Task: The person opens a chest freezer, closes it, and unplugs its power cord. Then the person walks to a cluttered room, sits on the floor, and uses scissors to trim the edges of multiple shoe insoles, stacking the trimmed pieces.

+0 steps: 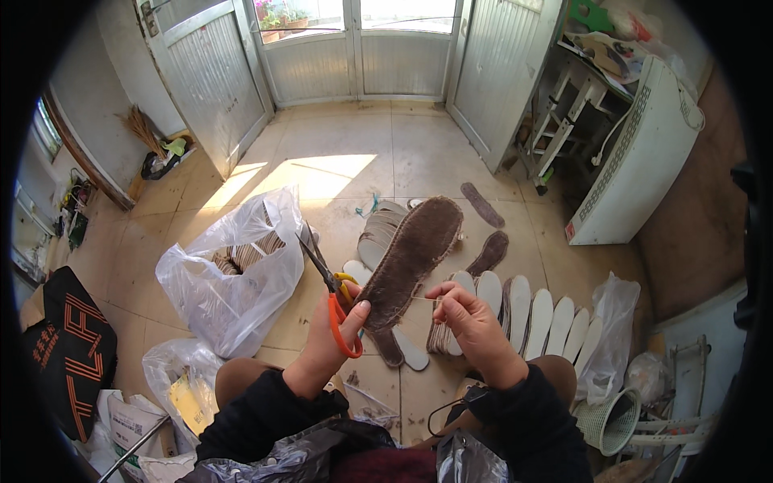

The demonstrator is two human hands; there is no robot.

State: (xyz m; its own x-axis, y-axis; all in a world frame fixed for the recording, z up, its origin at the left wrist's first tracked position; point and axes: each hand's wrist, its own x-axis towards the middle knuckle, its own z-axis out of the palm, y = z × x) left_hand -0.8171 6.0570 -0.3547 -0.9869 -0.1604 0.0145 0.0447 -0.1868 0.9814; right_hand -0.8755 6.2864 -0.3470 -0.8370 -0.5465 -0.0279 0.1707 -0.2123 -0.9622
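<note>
My left hand (335, 329) grips the heel end of a dark brown fuzzy shoe insole (410, 259), its thumb on the pile. The same hand holds scissors (331, 281) with orange and yellow handles, their blades parted and pointing up left. At the insole's right edge, my right hand (468, 320) pinches a thin pale thread (424, 297) between thumb and fingertips. Below the held insole, a brown insole (386, 348) and a white one (413, 353) lie on the floor. A long row of white-faced insoles (519, 311) stretches to the right of my right hand.
A clear plastic bag (208, 308) of striped insoles stands left. Beyond my hands lie a fanned stack of pale insoles (374, 235) and two loose brown insoles (482, 204). A white plastic basket (609, 422) and a clear bag (613, 332) are at right; metal doors (356, 66) stand ahead.
</note>
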